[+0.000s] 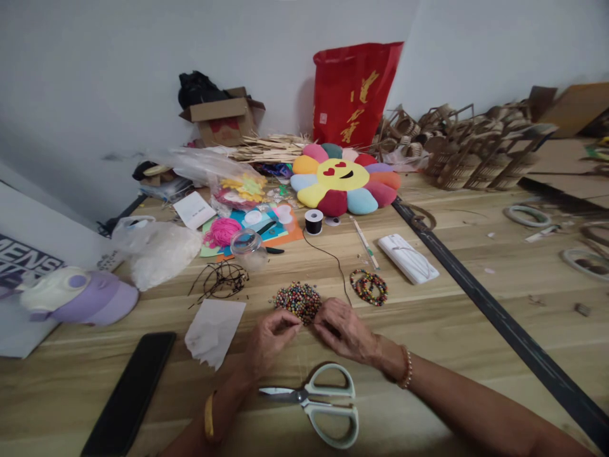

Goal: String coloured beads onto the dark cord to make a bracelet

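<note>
A pile of small multicoloured beads (297, 299) lies on the wooden table. At its front left edge, my left hand (272, 336) has thumb and forefinger pinched together; whatever they hold is too small to make out. My right hand (343, 331) is curled at the pile's right side, fingers closed, their tips partly hidden. Below both hands lie scissors (304, 398) with pale handles, blades pointing left. Right of the pile rests a coil of strung beads (370, 287). A spool of black cord (313, 222) stands behind, its loose end trailing toward my right hand.
To the left are a black phone-like slab (130, 393), torn white paper (214, 331), tangled black cord (221, 279) and a clear jar (248, 247). A flower cushion (345, 179) and a red bag (354, 95) stand behind. A white power bank-like block (408, 258) lies right.
</note>
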A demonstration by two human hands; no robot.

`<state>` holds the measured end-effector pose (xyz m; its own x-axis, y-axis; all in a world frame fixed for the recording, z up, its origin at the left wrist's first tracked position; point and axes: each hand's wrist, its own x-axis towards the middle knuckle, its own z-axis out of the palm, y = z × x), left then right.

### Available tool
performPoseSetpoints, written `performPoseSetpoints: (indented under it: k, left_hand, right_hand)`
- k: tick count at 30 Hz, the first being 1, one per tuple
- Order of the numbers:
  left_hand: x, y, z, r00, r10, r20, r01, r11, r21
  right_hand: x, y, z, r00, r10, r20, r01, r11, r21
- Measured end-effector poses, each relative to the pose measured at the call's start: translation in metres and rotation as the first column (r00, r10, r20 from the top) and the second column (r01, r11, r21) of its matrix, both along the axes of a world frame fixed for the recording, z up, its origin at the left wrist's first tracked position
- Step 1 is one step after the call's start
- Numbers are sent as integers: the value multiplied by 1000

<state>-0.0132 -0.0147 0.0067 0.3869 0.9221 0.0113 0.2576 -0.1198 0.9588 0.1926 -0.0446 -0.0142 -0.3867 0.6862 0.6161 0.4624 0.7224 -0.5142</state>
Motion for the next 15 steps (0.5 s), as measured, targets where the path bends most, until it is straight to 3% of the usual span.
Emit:
performPoseSetpoints:
  k: [4,15]
  left_hand:
    - [1,-2,2,1000,29,0,-29,1000,10]
    - [1,-2,-5,997,-1,71,14,985,-171]
  right_hand:
    - [0,0,3,1000,19,16,-19,1000,11]
    - [-2,-1,2,1000,31,4,-31,999,19]
